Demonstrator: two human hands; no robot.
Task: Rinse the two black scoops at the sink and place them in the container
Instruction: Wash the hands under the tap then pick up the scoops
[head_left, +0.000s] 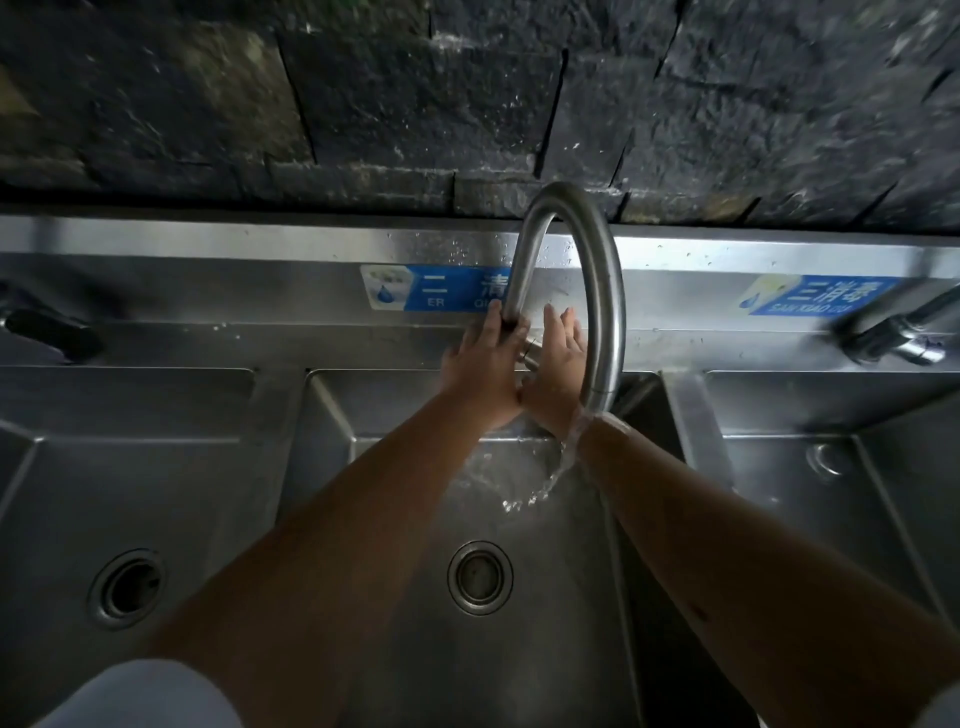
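Note:
No black scoop and no container shows in the head view. My left hand (483, 364) is wrapped around the upright pipe of the curved steel faucet (605, 291) near its base. My right hand (558, 358) lies just to the right of it with fingers stretched out, next to the small faucet lever (530, 357); it holds nothing. Water (558, 467) runs from the spout over my right wrist and splashes into the middle sink basin (550, 551).
Three steel basins sit side by side: the left one with a drain (127, 587), the middle one with a drain (480, 577), and the right one (810, 493). Another tap (893, 338) stands at the right, a dark one (52, 332) at the left. A dark stone wall (467, 104) rises behind.

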